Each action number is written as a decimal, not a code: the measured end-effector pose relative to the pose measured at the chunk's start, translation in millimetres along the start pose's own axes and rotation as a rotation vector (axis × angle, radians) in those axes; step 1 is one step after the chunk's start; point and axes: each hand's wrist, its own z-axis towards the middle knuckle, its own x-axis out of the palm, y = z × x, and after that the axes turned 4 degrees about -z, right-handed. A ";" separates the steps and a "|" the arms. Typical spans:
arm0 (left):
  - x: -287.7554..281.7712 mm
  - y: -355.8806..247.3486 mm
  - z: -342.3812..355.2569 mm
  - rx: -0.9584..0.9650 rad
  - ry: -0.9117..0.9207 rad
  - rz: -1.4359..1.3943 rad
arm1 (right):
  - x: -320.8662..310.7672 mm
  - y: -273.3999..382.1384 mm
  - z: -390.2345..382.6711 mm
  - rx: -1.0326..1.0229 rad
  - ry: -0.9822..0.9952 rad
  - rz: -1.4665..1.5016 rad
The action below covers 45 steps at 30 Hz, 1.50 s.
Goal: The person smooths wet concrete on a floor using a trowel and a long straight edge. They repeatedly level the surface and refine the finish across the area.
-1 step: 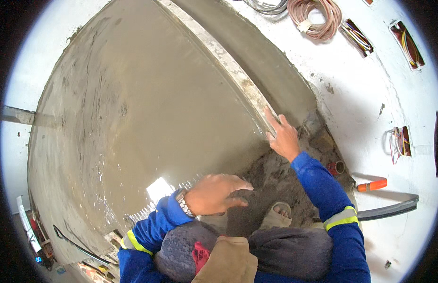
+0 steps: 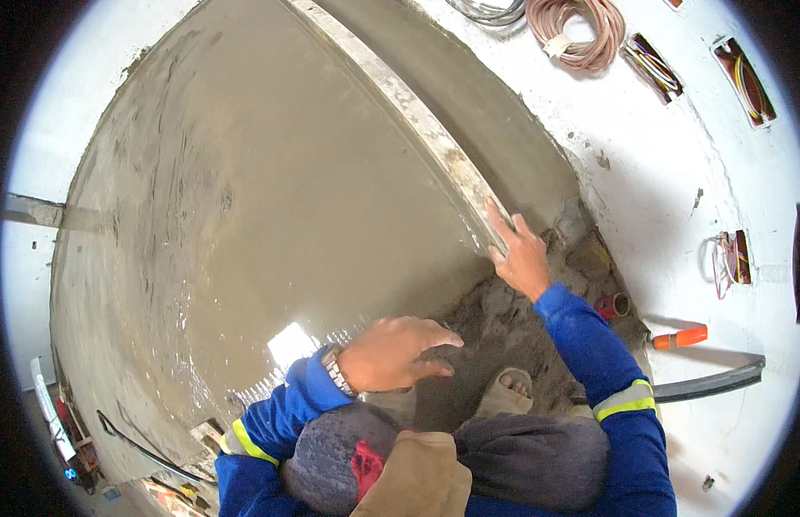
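A long, pale, mortar-smeared straightedge (image 2: pixel 417 116) lies across the wet grey screed (image 2: pixel 271 172), running from the top of the view down to my right hand. Its near end is gripped by my right hand (image 2: pixel 522 258), index finger stretched along the top and the other fingers at the side. My left hand (image 2: pixel 398 353), a metal watch on its wrist, hovers over my knee at the screed's near edge. Thumb and fingers there are apart with nothing between them. Rough, unsmoothed mortar (image 2: pixel 469 332) lies between my hands, next to my sandalled foot (image 2: pixel 514 386).
The white wall (image 2: pixel 641 164) on the right has open wire boxes (image 2: pixel 652 69) and a hanging pink cable coil (image 2: pixel 581 39). Low on that side are a red pipe end (image 2: pixel 615 306), an orange handle (image 2: pixel 680 337) and a dark curved strip (image 2: pixel 710 382). A black hose (image 2: pixel 150 452) lies lower left.
My right hand and the straightedge's near end have shifted very slightly right and toward me. The left hand stays in place.
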 end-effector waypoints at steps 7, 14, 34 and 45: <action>-2.4 -0.4 8.9 0.013 0.016 -0.014 | -6.6 -3.0 -23.5 0.011 0.043 0.068; -5.6 -0.5 11.8 -0.017 0.061 -0.005 | 7.1 16.1 51.0 -0.025 0.005 0.052; -3.4 1.7 7.5 -0.013 0.051 -0.018 | -3.6 16.5 -33.0 -0.034 0.063 0.054; 0.3 -0.4 12.6 0.013 0.026 -0.002 | 9.6 37.6 35.9 -0.058 0.036 -0.006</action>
